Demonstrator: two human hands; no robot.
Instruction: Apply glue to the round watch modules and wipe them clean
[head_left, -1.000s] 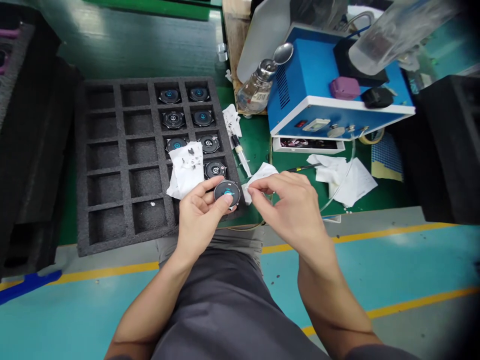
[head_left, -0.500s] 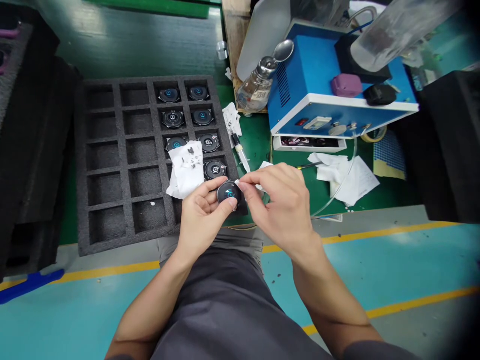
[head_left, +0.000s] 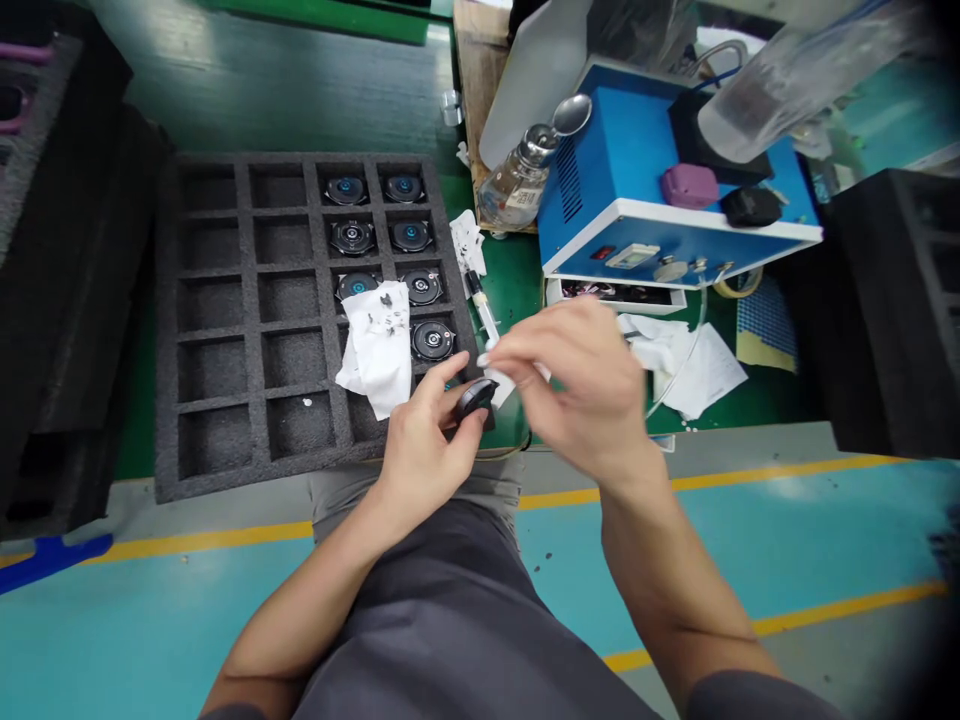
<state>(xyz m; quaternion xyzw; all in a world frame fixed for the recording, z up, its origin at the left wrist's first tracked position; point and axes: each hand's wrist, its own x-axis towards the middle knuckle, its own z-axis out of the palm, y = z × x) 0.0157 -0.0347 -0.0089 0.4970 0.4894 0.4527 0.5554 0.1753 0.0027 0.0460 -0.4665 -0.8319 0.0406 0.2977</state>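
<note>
My left hand [head_left: 427, 440] pinches a small round black part [head_left: 474, 397] between thumb and fingers, tilted almost edge-on, just off the front right corner of a black foam tray [head_left: 225, 320]. My right hand [head_left: 581, 385] is closed on a small piece of white tissue [head_left: 501, 384] that touches the part; the hand is a little blurred. Several similar round parts with blue centres [head_left: 409, 236] lie in the tray's right-hand cells. A stained white wipe [head_left: 375, 345] lies over the tray.
A blue machine [head_left: 660, 210] stands at the back right with a glass bottle [head_left: 517, 185] beside it. A syringe [head_left: 484, 305] and crumpled white papers [head_left: 690, 360] lie on the green mat. Black foam blocks [head_left: 892, 300] flank both sides.
My left hand has turned the round part from face-up to nearly edge-on. My right hand has lifted and shifted right a little, still with the tissue at the part.
</note>
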